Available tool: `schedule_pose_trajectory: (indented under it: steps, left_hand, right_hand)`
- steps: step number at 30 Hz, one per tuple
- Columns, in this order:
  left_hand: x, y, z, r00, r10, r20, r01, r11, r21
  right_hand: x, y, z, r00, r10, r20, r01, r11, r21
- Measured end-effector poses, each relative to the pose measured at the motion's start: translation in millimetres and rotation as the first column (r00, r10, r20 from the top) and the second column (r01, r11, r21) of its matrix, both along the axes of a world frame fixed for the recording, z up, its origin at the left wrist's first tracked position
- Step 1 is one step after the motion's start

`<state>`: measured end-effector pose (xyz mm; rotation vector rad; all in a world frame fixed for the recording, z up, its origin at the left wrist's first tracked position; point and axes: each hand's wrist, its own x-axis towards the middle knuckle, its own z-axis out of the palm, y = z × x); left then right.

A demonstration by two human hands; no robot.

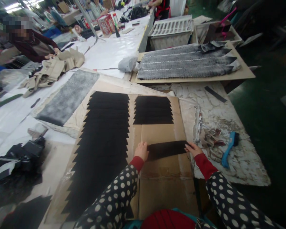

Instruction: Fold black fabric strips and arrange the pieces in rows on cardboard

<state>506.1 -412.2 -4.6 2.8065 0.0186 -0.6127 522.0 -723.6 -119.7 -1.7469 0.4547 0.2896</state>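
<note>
A flat black strip (pixel 166 149) is stretched between my two hands, just over a brown cardboard sheet (pixel 162 187). My left hand (pixel 142 150) is closed on the strip's left end. The right end is pinched between the thumb and fingers of my right hand (pixel 193 149). Beyond my hands lies a short stack of overlapping black strips (pixel 153 110) with notched sides. To the left, a long column of overlapping black strips (pixel 102 143) runs down the cardboard, partly behind my left sleeve.
A blue-handled brush (pixel 229 149) lies by scraps (pixel 213 140) on the stained table at right. Behind are grey-coated strips on a board (pixel 245 72). At left sit a grey-speckled sheet (pixel 69 95), beige pieces (pixel 54 68) and black plastic (pixel 19 159). A person (pixel 30 44) works at far left.
</note>
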Motion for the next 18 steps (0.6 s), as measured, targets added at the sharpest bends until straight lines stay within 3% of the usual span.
schedule_pose_trajectory:
  steps: [4, 9, 18]
  left_hand:
    - [-1, -1, -0.4, 1.000, 0.021, -0.003, -0.021, 1.000, -0.011]
    - [7, 15, -5.7, 0.992, 0.123, -0.008, -0.123, 0.989, -0.079]
    - [87, 60, -4.7, 0.915, 0.392, 0.093, -0.374, 0.912, -0.170]
  right_hand:
    - [7, -1, 3.1, 1.000, -0.018, -0.016, 0.018, 1.000, 0.012]
    - [29, 5, 3.3, 0.999, 0.012, -0.053, -0.017, 0.996, -0.091]
    - [99, 43, 15.8, 0.987, 0.158, 0.020, -0.145, 0.944, -0.296]
